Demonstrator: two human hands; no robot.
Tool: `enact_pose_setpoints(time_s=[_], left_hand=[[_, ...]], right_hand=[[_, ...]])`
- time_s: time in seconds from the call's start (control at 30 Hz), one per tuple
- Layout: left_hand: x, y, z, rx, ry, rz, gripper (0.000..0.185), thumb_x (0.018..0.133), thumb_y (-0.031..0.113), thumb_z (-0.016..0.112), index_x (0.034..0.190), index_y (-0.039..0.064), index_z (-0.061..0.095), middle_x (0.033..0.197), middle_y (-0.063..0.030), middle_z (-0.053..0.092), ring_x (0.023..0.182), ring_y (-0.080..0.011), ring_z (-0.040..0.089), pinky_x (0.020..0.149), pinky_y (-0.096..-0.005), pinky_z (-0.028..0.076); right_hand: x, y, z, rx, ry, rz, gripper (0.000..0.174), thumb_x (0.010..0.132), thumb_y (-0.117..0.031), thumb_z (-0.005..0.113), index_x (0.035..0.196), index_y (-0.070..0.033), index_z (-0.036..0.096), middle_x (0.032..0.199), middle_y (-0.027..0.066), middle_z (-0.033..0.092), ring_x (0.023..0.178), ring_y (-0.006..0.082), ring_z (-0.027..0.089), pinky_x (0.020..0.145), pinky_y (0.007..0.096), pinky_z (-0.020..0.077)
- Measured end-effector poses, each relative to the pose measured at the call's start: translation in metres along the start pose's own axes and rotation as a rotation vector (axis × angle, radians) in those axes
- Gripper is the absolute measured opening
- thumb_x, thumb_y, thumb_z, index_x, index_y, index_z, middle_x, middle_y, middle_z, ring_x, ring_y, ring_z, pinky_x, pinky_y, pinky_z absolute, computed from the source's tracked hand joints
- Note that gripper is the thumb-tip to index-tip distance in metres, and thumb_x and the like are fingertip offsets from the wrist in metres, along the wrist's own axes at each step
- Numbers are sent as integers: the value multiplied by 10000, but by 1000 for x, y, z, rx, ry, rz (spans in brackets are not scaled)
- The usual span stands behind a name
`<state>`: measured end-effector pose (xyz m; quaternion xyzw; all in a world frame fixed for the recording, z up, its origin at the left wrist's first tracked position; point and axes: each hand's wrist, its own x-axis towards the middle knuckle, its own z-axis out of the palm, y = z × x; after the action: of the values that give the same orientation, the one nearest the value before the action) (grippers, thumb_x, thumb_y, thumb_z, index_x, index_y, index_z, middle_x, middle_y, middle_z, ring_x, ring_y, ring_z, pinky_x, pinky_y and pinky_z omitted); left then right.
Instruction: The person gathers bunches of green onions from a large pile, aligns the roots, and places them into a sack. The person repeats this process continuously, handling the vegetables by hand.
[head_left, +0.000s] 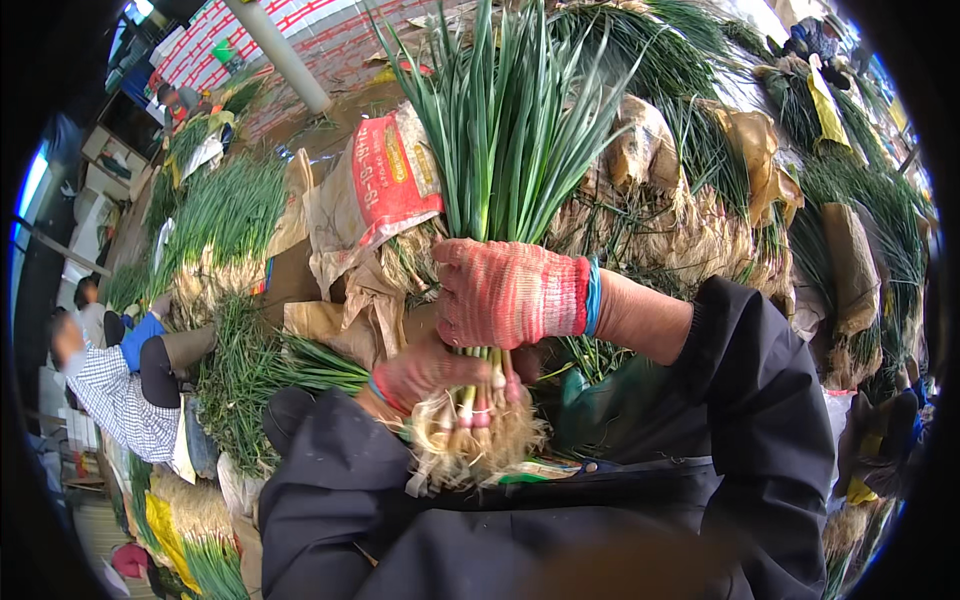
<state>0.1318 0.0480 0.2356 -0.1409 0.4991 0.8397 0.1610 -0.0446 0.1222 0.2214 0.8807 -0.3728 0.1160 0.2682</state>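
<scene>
My right hand (510, 295), in a red-and-white knitted glove with a blue band at the wrist, is closed around the stems of an upright bunch of green garlic (517, 142). Long flat leaves fan out above the fist. Below it hang pinkish-white bulbs (472, 416) with pale, stringy roots, over my lap. My left hand (435, 371), gloved alike and blurred, is wrapped round the stems just above the bulbs. Its thumb side lies in front, and its fingers are partly hidden behind the bunch.
A red-and-white printed woven sack (390, 176) lies ahead, with brown crumpled sacking (345, 322) nearer me. Heaps of rooted plants (675, 232) lie to the right. Loose green leaves (240, 382) pile up at left, beside a seated person (127, 397). A pole (281, 56) stands beyond.
</scene>
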Motion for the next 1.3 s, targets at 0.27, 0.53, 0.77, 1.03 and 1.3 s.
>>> enact_pose_setpoints(time_s=[0.27,0.53,0.77,1.03,1.3], left_hand=[[-32,-18,-35,-686,301,146,281,810,-4,627,1086,1,571,996,-152,636,852,-256,667,695,-370,578],[-197,8,-157,-139,432,766,120,881,27,611,964,65,532,977,-132,634,1074,-336,621,805,-498,587],[-294,-62,-145,-120,1025,975,327,944,174,567,1232,19,546,1191,-144,600,1021,-238,596,813,-326,526],[-305,-147,-162,-427,1466,877,161,865,68,681,972,130,578,831,-17,619,570,-94,560,423,-212,440],[-155,-333,-207,-713,1550,265,179,904,304,638,969,137,637,804,-2,635,523,-108,527,413,-249,416]], right_hand=[[-58,-29,14,-116,-411,725,492,854,-284,601,1327,-191,502,1367,82,526,1296,267,478,1107,438,328],[-141,-62,45,561,-740,859,302,744,-199,679,1022,-90,632,954,142,654,898,353,653,771,472,527],[-144,-49,44,722,-574,913,440,726,-156,712,1153,-72,645,1028,162,669,974,377,627,849,440,512],[-137,-22,37,839,-481,1211,449,732,-1,746,1169,-43,653,1074,108,688,990,244,650,881,354,510],[-87,58,-79,406,-218,1262,476,825,41,644,1293,-21,582,1176,72,664,1114,156,598,977,308,454]])
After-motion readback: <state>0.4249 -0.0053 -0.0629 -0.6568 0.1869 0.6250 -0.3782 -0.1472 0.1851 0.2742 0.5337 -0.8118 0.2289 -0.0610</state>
